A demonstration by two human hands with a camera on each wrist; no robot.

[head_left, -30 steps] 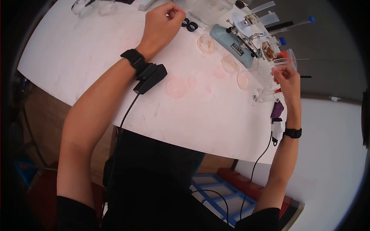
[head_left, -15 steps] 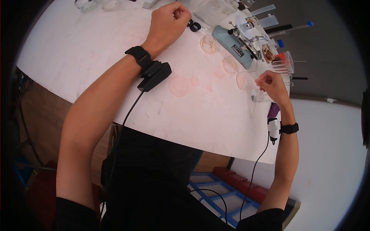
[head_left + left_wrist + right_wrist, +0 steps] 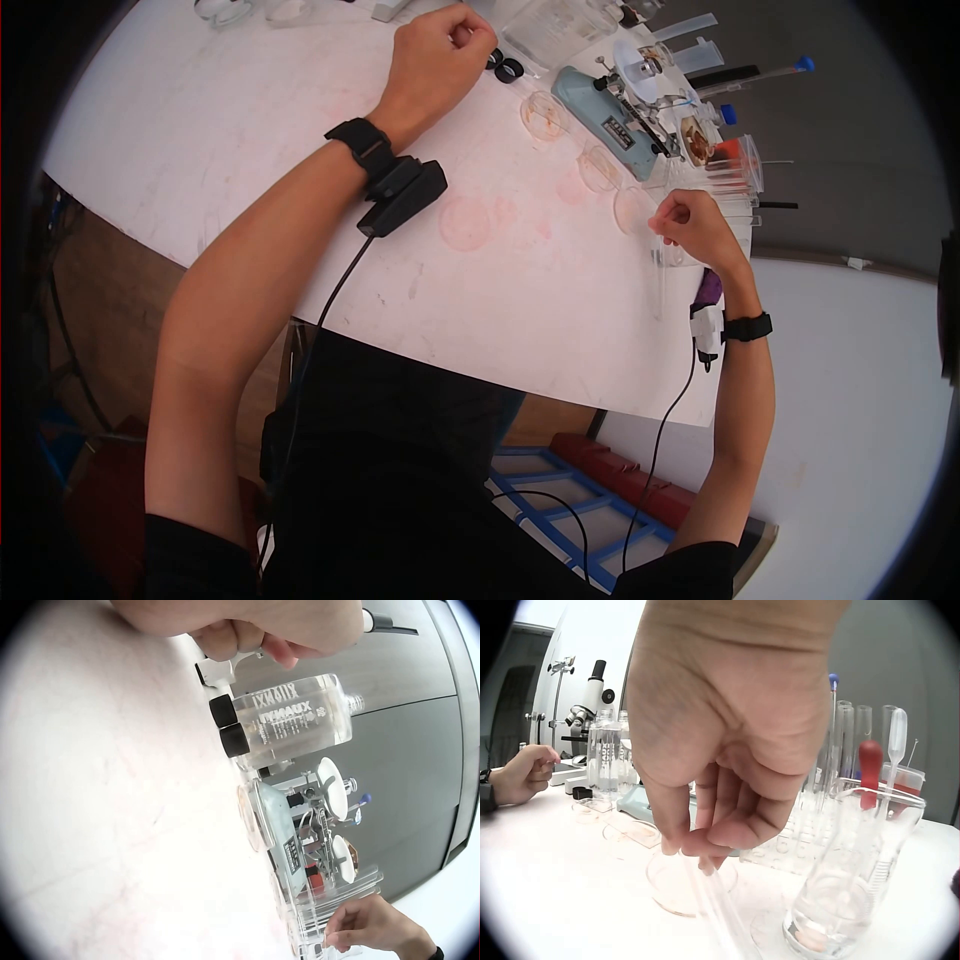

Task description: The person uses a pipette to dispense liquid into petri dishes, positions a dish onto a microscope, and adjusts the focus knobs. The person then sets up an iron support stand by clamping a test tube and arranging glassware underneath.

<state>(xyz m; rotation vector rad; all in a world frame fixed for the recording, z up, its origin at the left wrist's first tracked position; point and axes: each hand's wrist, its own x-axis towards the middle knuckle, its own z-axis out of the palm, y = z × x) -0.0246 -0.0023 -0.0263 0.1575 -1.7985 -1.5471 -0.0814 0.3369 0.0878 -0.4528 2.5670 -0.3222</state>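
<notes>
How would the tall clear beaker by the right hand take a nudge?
The tall clear beaker would probably hold its shape but may be fragile, given its rigid, glass-like wall. It could tip if pushed near the rim, being taller than it is wide. The plastic pipette leaning in it, bulb above the rim, would likely swing or slide.

Short black sleeves (image 3: 195,545) and a black top (image 3: 400,510). Each wrist wears a black strap; the left one carries a black module (image 3: 402,200) at center-left, the right one a white-and-black module (image 3: 706,330) at right, each with a thin black cable.
</notes>
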